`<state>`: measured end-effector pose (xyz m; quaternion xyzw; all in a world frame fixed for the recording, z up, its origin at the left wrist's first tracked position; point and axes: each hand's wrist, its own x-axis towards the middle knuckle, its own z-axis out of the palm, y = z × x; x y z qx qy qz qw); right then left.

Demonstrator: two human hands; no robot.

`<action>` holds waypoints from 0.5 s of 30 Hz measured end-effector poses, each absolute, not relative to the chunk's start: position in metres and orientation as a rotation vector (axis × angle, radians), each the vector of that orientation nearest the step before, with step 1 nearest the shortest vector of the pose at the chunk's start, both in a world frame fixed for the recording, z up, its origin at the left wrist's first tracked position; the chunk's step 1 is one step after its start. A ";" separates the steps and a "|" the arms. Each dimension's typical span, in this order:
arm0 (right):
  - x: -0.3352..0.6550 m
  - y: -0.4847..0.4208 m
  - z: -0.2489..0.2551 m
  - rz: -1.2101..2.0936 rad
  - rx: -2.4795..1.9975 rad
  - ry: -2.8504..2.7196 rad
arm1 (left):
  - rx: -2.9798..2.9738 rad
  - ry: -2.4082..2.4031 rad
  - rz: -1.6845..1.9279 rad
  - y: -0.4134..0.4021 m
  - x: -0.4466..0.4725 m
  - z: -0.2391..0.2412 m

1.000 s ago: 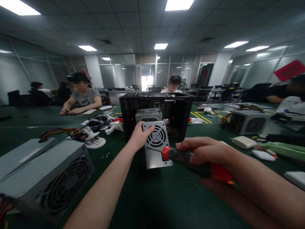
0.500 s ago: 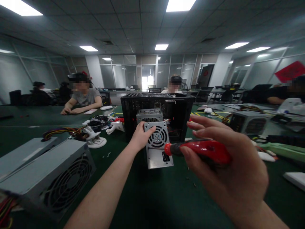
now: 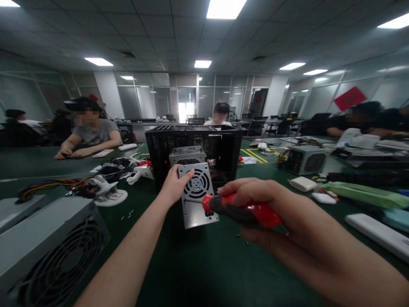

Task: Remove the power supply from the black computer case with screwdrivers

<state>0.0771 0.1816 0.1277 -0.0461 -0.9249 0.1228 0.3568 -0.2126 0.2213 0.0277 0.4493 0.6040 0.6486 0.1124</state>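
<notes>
My left hand (image 3: 174,184) grips the upper left corner of a small grey power supply (image 3: 197,196) that stands on end on the green table, its round fan grille facing me. My right hand (image 3: 271,207) is closed around a red and black screwdriver (image 3: 243,211), whose tip points left at the power supply's face. Just behind the power supply stands an open black computer case (image 3: 194,149) with another grey unit (image 3: 187,155) inside it.
A large grey power supply (image 3: 47,251) lies at the near left. White brackets (image 3: 107,192) and coloured cables (image 3: 51,185) lie to the left. Another power supply (image 3: 305,160), white boxes and a green object (image 3: 364,194) sit on the right. Several people sit at tables behind.
My right hand has closed its fingers around the screwdriver again and lowered it toward the power supply's face. The view has shifted a little to the right. My left hand keeps its hold.
</notes>
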 end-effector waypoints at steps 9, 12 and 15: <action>0.063 0.164 0.124 0.262 -0.217 -2.221 | 1.325 1.747 1.902 0.220 -0.212 0.028; 0.059 0.162 0.121 0.147 -0.257 -2.183 | 1.338 1.747 1.893 0.220 -0.213 0.027; 0.050 0.167 0.115 0.019 -0.368 -1.984 | 1.347 1.749 1.894 0.221 -0.214 0.026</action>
